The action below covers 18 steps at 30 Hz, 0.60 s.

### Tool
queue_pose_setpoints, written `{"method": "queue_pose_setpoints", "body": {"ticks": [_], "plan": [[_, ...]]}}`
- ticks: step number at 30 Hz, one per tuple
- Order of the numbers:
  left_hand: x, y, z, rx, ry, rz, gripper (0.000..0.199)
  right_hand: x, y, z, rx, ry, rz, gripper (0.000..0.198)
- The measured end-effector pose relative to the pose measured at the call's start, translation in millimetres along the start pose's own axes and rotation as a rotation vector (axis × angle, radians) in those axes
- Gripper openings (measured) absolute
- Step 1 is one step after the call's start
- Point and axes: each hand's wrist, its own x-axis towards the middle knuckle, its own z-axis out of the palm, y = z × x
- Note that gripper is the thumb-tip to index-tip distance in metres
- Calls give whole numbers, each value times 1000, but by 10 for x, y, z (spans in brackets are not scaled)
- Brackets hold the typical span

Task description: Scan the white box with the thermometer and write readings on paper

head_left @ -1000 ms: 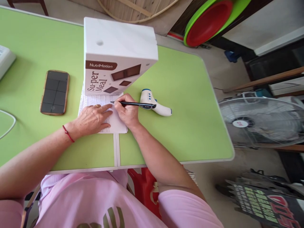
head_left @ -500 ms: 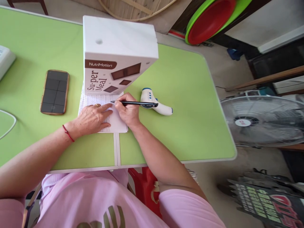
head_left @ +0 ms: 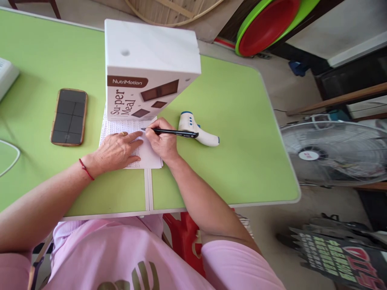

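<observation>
My right hand [head_left: 162, 139] grips a black pen [head_left: 178, 132], its tip on the written sheet of paper [head_left: 151, 158]. Rows of small handwriting cover the paper's left part, while its lower right is blank. Flat on the sheet lies my left hand [head_left: 119, 150], fingers spread, with a ring and a red cord at the wrist. Just beyond both hands a white NutriMotion box [head_left: 151, 72] stands upright over the far part of the paper and hides it. Right of the pen is a white and blue infrared thermometer [head_left: 201, 131], partly behind the pen's end.
A phone in a brown case [head_left: 69, 117] lies left of the paper on the green table [head_left: 236, 169]. A white device [head_left: 6, 78] and a white cable [head_left: 15, 157] are at the left edge. A fan [head_left: 335, 153] stands beyond the table's right edge.
The pen's rear end has dipped slightly to the left, with its tip at nearly the same spot. My left hand stays where it was.
</observation>
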Motion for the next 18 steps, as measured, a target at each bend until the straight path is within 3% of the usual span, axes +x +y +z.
{"method": "queue_pose_setpoints", "body": {"ticks": [9, 18], "plan": [[3, 2, -18, -5, -31, -14, 36, -17, -4, 14, -13, 22, 4, 13], [-1, -18, 26, -6, 37, 10, 35, -15, 6, 15, -17, 21, 11, 14]]}}
